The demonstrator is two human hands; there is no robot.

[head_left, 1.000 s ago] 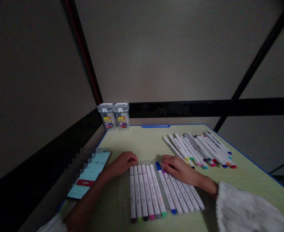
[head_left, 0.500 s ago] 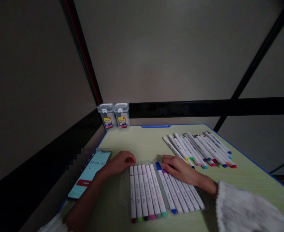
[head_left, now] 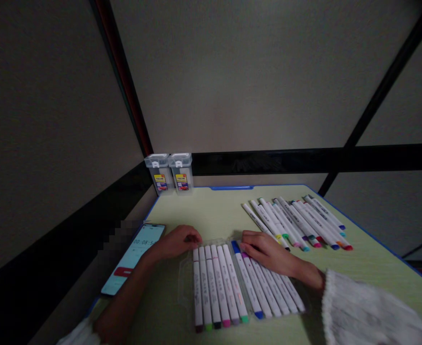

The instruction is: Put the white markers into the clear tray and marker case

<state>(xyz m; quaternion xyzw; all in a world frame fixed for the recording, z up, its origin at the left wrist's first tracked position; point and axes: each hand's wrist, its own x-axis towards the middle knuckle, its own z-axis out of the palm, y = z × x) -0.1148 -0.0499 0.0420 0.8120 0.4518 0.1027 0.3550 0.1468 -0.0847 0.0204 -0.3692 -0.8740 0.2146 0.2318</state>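
Note:
A clear plastic case (head_left: 185, 282) lies opened out flat, holding two groups of white markers. In its left half a row of markers (head_left: 211, 287) shows dark red, green, black, pink and other coloured ends. The right half holds a blue-ended marker (head_left: 247, 282) and several more beside it. My left hand (head_left: 180, 241) has its fingers curled together at the top left corner of the case; what its fingertips pinch, if anything, is hidden. Over the top of the right-hand group rests my right hand (head_left: 264, 249), fingers bent and closed on a purple-capped marker (head_left: 245, 256).
Loose white markers (head_left: 297, 220) with coloured ends lie piled at the back right. Two lidded clear boxes (head_left: 171, 175) stand at the back left corner. A phone (head_left: 135, 258) showing a running timer lies by the table's (head_left: 211, 206) left edge, partly behind my left forearm.
Both hands stay almost where they were, the left fingertips slightly nearer the leftmost marker. The phone's timer has advanced by a second. The markers and case look unmoved.

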